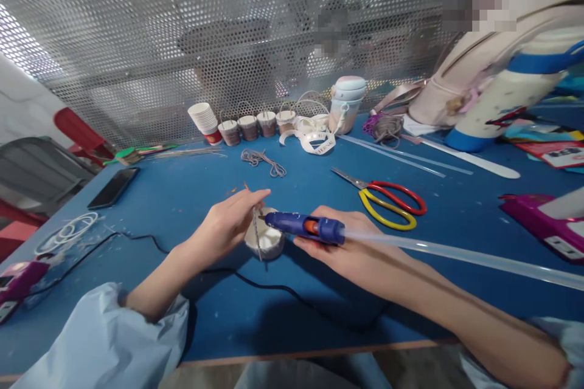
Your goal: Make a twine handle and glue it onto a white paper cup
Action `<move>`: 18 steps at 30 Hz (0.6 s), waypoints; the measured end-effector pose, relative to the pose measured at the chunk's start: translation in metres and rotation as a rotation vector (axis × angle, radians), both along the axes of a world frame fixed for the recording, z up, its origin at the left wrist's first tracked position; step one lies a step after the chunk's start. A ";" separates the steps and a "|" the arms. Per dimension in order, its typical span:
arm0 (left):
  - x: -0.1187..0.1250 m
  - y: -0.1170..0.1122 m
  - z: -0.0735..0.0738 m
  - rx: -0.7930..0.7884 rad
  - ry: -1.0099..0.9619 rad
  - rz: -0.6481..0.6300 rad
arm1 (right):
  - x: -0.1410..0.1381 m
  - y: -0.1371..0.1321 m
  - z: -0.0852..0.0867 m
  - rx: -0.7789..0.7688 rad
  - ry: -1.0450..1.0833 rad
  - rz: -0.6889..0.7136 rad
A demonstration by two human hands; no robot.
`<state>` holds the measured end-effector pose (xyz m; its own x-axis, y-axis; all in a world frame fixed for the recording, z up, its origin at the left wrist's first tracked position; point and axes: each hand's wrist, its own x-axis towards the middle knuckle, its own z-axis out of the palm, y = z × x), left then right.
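We look in on a craft workshop — at the blue table [305,185] we find a glue gun [292,224], scissors [367,185], yarn [387,128] and stacked paper cups [203,120] — beside perforated metal panelling [150,79].

Blue tbl [303,185], lots on it
Blk phone [114,188] L; grey cord [262,161] nr ctr; 1 pr scissors [362,185] + 2 clear sticks [393,156] R.

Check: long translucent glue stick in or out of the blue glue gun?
Partly in: the glue stick enters the glue gun; its tail protrudes.
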<state>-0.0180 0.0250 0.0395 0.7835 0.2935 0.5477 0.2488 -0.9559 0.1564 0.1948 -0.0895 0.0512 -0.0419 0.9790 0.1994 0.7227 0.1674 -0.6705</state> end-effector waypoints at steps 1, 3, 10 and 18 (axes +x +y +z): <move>0.000 0.000 0.000 0.001 -0.001 0.001 | -0.002 0.000 0.000 0.012 -0.010 -0.002; 0.000 -0.001 0.000 0.005 -0.006 0.009 | -0.003 -0.001 0.003 0.025 -0.012 -0.021; 0.000 -0.002 0.000 0.025 -0.027 0.068 | -0.008 -0.005 0.011 -0.061 -0.019 0.046; -0.003 -0.008 0.001 0.042 -0.048 0.106 | -0.028 -0.009 -0.002 -0.091 0.002 0.015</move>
<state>-0.0211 0.0173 0.0410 0.7220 0.3493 0.5972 0.3416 -0.9306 0.1312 0.1673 -0.0989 0.0494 -0.0559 0.9924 0.1097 0.7192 0.1163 -0.6850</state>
